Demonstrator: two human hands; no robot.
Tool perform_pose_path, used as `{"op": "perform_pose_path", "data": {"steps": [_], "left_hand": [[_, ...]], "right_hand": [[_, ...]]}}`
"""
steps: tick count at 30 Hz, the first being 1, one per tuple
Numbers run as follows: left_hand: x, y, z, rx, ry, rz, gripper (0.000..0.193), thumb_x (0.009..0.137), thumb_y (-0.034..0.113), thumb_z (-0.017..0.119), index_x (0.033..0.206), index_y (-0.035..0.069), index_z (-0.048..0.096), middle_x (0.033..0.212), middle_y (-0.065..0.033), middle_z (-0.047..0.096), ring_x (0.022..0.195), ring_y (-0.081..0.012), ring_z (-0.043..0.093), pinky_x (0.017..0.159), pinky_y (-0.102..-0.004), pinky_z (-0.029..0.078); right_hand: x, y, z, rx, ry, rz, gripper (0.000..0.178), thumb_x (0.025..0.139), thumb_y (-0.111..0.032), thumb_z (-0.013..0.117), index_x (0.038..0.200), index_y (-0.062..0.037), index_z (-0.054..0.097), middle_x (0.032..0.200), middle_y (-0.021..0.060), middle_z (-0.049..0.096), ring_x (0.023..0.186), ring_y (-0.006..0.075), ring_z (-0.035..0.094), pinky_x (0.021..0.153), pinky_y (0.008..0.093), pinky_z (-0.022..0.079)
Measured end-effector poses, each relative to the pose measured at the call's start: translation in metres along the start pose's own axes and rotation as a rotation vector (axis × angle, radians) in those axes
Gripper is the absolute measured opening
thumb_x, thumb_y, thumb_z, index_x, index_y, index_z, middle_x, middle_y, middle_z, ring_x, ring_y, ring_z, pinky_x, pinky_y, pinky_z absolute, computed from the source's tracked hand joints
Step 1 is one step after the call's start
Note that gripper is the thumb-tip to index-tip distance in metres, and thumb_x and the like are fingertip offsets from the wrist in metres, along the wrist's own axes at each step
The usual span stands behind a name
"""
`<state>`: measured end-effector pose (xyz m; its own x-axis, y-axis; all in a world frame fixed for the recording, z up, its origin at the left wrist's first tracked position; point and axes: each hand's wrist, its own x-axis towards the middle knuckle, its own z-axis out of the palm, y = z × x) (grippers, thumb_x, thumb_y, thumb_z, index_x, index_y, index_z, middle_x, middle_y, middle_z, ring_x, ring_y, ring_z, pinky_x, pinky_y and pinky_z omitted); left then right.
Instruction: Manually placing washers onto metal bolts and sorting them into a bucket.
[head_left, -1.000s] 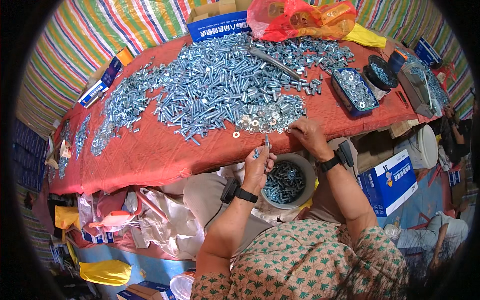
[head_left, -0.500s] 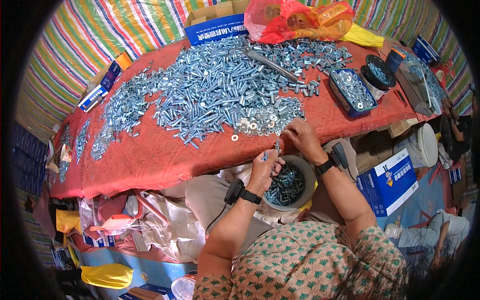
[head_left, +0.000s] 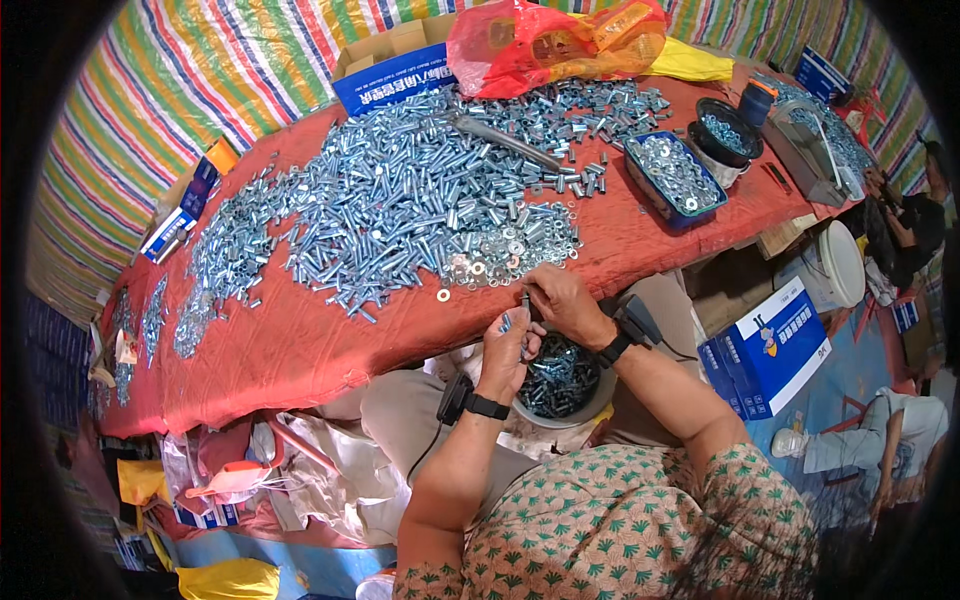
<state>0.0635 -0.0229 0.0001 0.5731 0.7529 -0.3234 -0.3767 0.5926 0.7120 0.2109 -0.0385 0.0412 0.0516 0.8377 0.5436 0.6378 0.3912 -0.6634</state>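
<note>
My left hand (head_left: 503, 358) is closed round a metal bolt (head_left: 526, 300) that points up from its fingers, and another shiny piece (head_left: 506, 322) shows in the same grip. My right hand (head_left: 567, 310) has its fingertips pinched at the bolt's upper end; any small part between them is hidden. Just beyond the hands lies a patch of flat washers and rings (head_left: 490, 262), at the near edge of a big heap of zinc-coloured bolts and sleeves (head_left: 390, 190). Below the hands, a grey bucket (head_left: 606, 392) between my knees holds many bolts (head_left: 556, 378).
A red cloth (head_left: 300, 335) covers the table. On the right are a blue tray of washers (head_left: 722, 205), a black bowl (head_left: 750, 150) and a blue carton (head_left: 765, 350). A metal bar (head_left: 508, 142) lies on the heap. Another person (head_left: 870, 440) is at lower right.
My right hand has come from beside the washers onto the upper end of the bolt in my left hand. The whole view has shifted slightly.
</note>
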Motion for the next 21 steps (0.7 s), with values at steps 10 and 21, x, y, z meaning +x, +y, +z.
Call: {"op": "perform_pose_path", "data": {"steps": [10, 21], "left_hand": [[0.005, 0.006, -0.004, -0.053, -0.031, 0.098, 0.02, 0.096, 0.027, 0.06, 0.1, 0.007, 0.057, 0.076, -0.0048, 0.062, 0.052, -0.0068, 0.05, 0.044, -0.0181, 0.032], [0.005, 0.005, 0.0, -0.034, -0.013, 0.096, 0.02, 0.095, 0.025, 0.061, 0.102, 0.007, 0.057, 0.076, -0.0059, 0.063, 0.053, -0.0076, 0.051, 0.045, -0.0188, 0.034]], "right_hand": [[0.005, 0.004, -0.015, -0.261, -0.027, -0.315, 0.024, 0.074, 0.001, 0.062, 0.098, -0.0006, 0.06, 0.085, 0.0151, 0.061, 0.079, 0.0331, 0.063, 0.066, 0.0388, 0.052], [0.044, 0.056, -0.042, -0.482, 0.147, 0.04, 0.013, 0.078, -0.002, 0.066, 0.091, -0.0003, 0.066, 0.084, 0.0142, 0.061, 0.084, 0.0341, 0.06, 0.074, 0.0416, 0.048]]}}
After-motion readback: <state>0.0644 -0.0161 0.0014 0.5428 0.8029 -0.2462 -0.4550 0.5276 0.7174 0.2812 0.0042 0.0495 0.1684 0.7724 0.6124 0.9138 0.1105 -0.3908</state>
